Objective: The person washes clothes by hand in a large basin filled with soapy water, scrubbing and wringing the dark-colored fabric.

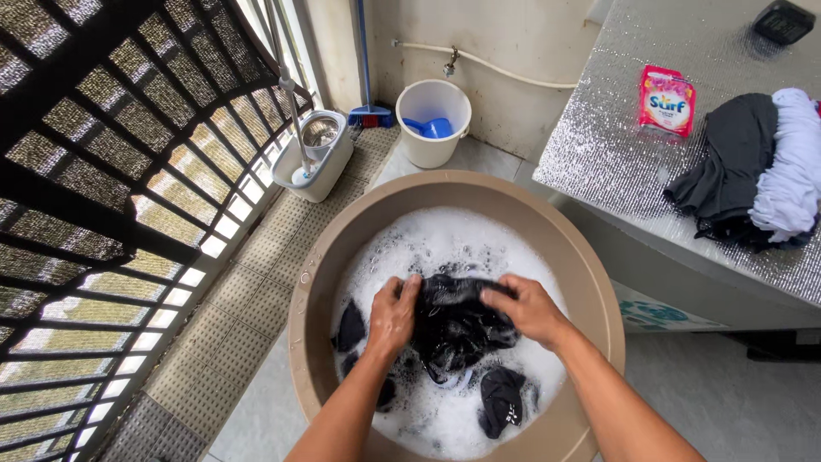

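Note:
A wide tan wash basin (pixel 325 231) sits on the floor below me, full of white soapy foam. Both hands grip one wet black garment (pixel 453 325) bunched in the middle of the suds. My left hand (pixel 395 312) clutches its left side with fingers curled over the cloth. My right hand (pixel 523 306) holds its upper right edge. Other dark pieces of cloth (pixel 501 400) poke out of the foam near the basin's front and left.
A white bucket (pixel 434 121) with a blue scoop stands by the wall under a tap. A mop bucket (pixel 315 154) is left of it. On the silver counter at right lie a pink detergent pouch (pixel 667 100) and a pile of dark and white clothes (pixel 757 167). A dark lattice screen fills the left.

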